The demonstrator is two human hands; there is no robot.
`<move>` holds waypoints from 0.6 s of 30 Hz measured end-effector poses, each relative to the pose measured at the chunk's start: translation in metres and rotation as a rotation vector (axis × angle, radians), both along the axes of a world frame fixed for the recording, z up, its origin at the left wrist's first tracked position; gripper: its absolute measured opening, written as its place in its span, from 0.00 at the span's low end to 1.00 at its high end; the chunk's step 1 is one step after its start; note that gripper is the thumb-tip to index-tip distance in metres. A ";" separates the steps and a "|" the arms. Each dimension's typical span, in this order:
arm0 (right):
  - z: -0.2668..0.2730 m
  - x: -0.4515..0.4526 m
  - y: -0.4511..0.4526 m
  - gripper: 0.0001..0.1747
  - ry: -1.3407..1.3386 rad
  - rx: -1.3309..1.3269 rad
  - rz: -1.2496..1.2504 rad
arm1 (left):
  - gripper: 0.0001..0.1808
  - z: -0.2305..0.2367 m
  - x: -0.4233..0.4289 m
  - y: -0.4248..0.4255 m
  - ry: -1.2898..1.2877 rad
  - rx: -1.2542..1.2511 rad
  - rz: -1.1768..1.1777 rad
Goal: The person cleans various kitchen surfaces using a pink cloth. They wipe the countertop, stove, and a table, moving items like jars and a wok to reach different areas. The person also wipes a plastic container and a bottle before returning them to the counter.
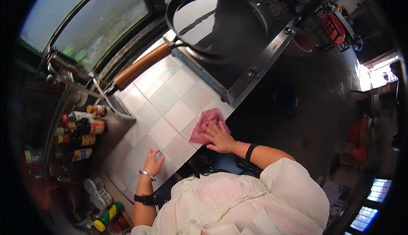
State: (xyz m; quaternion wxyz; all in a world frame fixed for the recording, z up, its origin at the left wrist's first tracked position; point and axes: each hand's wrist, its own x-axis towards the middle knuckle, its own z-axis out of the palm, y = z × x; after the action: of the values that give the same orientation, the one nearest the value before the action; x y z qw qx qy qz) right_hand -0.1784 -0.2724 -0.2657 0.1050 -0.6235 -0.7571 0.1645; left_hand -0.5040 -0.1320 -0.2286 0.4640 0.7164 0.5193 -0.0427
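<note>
My right hand [220,136] lies flat on a crumpled pink cloth [208,123], pressing it against the front edge of the tiled countertop [159,132]. Pale white and grey-green squares make up the counter surface. Over the left part of the counter is my left hand [154,163], fingers apart and holding nothing; a silver bracelet circles its wrist. Beyond the cloth stands a gas stove [245,86] with a metal front panel and knobs. On it rests a large dark pan [237,27], whose wooden handle [143,65] reaches left across the counter.
Sauce bottles [84,126] stand on a metal rack [122,109] at the left. Lidded white containers [97,193] and a green-and-yellow bottle [110,216] sit nearer me. A window [102,15] runs along the back. Right of the stove is a pinkish bucket [301,42].
</note>
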 end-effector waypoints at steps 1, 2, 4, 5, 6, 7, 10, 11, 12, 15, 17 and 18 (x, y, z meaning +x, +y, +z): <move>-0.004 0.011 -0.002 0.33 0.045 0.038 0.148 | 0.25 0.000 0.002 0.001 0.036 0.043 -0.033; -0.008 0.027 -0.001 0.29 0.047 0.040 0.246 | 0.25 0.001 0.003 0.001 -0.004 0.051 -0.022; -0.015 0.070 0.006 0.23 0.050 0.116 0.390 | 0.23 0.002 0.004 0.001 -0.024 0.059 -0.009; -0.017 0.092 0.009 0.24 -0.089 0.071 0.433 | 0.22 0.001 0.004 0.000 -0.023 0.070 -0.008; -0.019 0.116 0.012 0.25 0.044 0.175 0.376 | 0.22 0.000 0.004 -0.002 -0.010 0.098 -0.011; -0.020 0.139 0.015 0.25 0.012 0.233 0.338 | 0.21 -0.004 0.004 -0.002 0.011 0.141 -0.009; -0.021 0.203 0.019 0.26 0.070 0.173 0.354 | 0.20 -0.016 0.011 -0.004 0.083 0.160 0.040; -0.021 0.225 0.021 0.26 0.086 0.182 0.346 | 0.20 -0.020 0.015 -0.004 0.123 0.175 0.044; -0.021 0.249 0.024 0.26 0.101 0.192 0.340 | 0.20 -0.023 0.021 -0.003 0.117 0.148 0.137; -0.020 0.358 0.026 0.27 -0.211 0.282 0.225 | 0.18 -0.026 0.055 -0.009 0.098 0.103 0.387; -0.025 0.442 0.040 0.30 -0.229 0.447 0.183 | 0.17 -0.019 0.086 -0.019 0.155 0.219 0.371; -0.028 0.482 0.045 0.30 -0.238 0.449 0.182 | 0.17 -0.019 0.107 -0.023 0.135 0.198 0.463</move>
State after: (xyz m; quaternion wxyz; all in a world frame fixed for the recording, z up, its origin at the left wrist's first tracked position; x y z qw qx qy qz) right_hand 0.3036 -0.2273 -0.2938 0.1358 -0.5290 -0.8345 -0.0732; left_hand -0.3970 -0.1555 -0.2474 0.3532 0.6159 0.7009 0.0682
